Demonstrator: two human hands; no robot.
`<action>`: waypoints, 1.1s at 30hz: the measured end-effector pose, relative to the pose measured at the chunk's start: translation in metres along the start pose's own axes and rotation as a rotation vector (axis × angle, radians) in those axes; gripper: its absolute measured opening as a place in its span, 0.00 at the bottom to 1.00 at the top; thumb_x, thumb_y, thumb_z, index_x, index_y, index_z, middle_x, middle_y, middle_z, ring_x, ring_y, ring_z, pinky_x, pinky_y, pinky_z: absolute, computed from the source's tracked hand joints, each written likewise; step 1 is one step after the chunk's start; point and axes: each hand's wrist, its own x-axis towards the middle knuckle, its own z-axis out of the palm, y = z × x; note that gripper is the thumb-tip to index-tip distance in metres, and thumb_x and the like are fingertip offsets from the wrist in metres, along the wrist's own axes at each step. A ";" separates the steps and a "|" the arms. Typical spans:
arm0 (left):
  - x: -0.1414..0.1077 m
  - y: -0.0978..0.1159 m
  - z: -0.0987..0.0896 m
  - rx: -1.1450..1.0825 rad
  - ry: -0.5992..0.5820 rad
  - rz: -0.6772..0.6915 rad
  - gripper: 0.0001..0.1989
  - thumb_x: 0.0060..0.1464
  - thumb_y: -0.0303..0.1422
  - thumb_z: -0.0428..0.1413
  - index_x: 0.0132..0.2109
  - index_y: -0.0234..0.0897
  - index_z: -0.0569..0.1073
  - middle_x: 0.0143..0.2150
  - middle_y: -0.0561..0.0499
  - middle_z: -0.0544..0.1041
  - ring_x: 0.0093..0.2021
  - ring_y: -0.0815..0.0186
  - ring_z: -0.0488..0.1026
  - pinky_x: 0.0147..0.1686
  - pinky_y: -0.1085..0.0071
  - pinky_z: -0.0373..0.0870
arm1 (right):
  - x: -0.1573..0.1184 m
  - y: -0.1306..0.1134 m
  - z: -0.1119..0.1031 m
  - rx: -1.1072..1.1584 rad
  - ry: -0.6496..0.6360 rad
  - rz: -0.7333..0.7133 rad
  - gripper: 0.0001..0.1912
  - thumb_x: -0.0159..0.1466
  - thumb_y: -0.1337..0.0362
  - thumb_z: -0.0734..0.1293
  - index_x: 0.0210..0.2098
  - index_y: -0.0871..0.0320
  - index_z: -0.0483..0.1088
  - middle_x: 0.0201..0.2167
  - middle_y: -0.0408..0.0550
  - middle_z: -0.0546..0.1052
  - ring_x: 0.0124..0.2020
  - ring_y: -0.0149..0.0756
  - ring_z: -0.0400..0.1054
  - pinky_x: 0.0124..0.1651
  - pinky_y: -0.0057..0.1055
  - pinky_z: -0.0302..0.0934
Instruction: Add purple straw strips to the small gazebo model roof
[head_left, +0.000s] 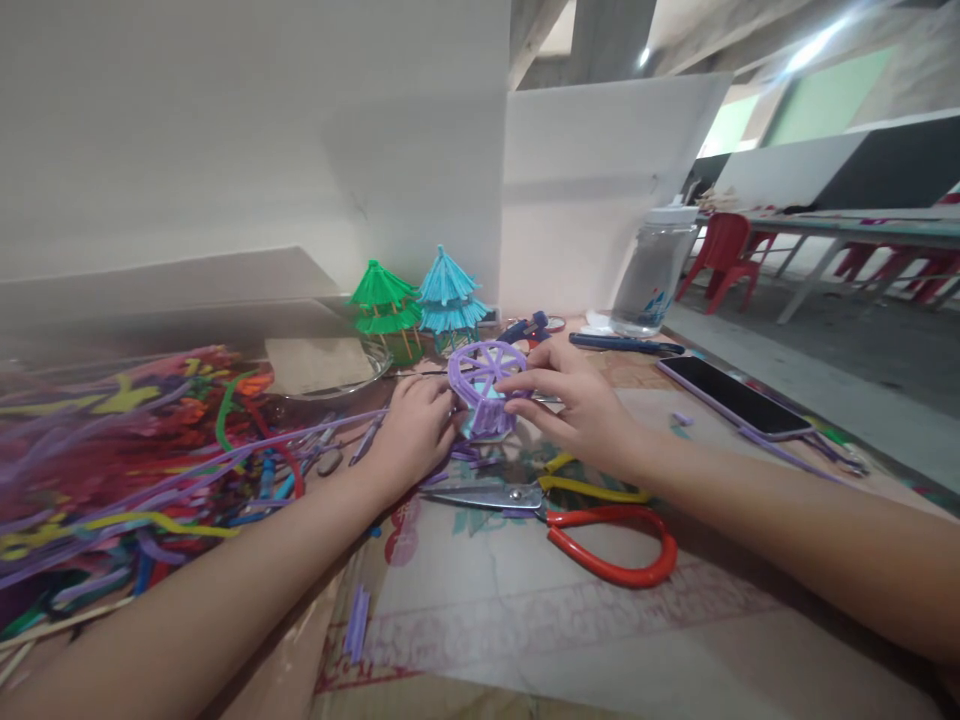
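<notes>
A small purple frame point(489, 372) with a spoked round top and a low purple fence-like side stands on the table between my hands. My left hand point(421, 425) is at its left side with curled fingers; what its fingertips hold, if anything, is hidden. On the right, my right hand point(559, 400) reaches to the frame with fingers apart, their tips at its edge. Scissors point(517, 497) with red and yellow handles lie just in front. Short purple pieces point(472, 457) are scattered beside the frame.
Behind stand a green tiered model point(386, 310) and a blue one point(448, 300). Colourful fuzzy strips point(135, 450) pile up at left. At right are a phone point(731, 397), a blue cutter point(626, 344) and a water bottle point(654, 270). Purple strips point(358, 622) lie near the front.
</notes>
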 end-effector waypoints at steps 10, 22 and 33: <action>0.001 0.002 -0.002 -0.012 -0.015 -0.001 0.10 0.61 0.32 0.49 0.43 0.36 0.74 0.51 0.41 0.74 0.55 0.54 0.67 0.59 0.53 0.58 | 0.001 -0.003 0.000 0.013 -0.014 0.072 0.03 0.63 0.63 0.69 0.34 0.57 0.74 0.34 0.47 0.69 0.40 0.39 0.66 0.45 0.39 0.62; 0.001 -0.003 0.005 -0.036 -0.030 -0.006 0.09 0.61 0.32 0.49 0.40 0.36 0.74 0.49 0.43 0.75 0.54 0.55 0.68 0.57 0.55 0.59 | 0.001 -0.003 0.001 0.097 0.005 0.175 0.04 0.65 0.64 0.67 0.39 0.58 0.71 0.32 0.45 0.70 0.37 0.35 0.65 0.42 0.34 0.60; 0.003 -0.009 0.011 -0.221 -0.067 -0.117 0.10 0.60 0.35 0.53 0.36 0.36 0.76 0.42 0.46 0.76 0.44 0.60 0.72 0.46 0.63 0.66 | -0.015 0.025 0.016 0.047 0.044 0.201 0.11 0.66 0.65 0.61 0.27 0.56 0.59 0.25 0.42 0.64 0.28 0.32 0.58 0.34 0.30 0.53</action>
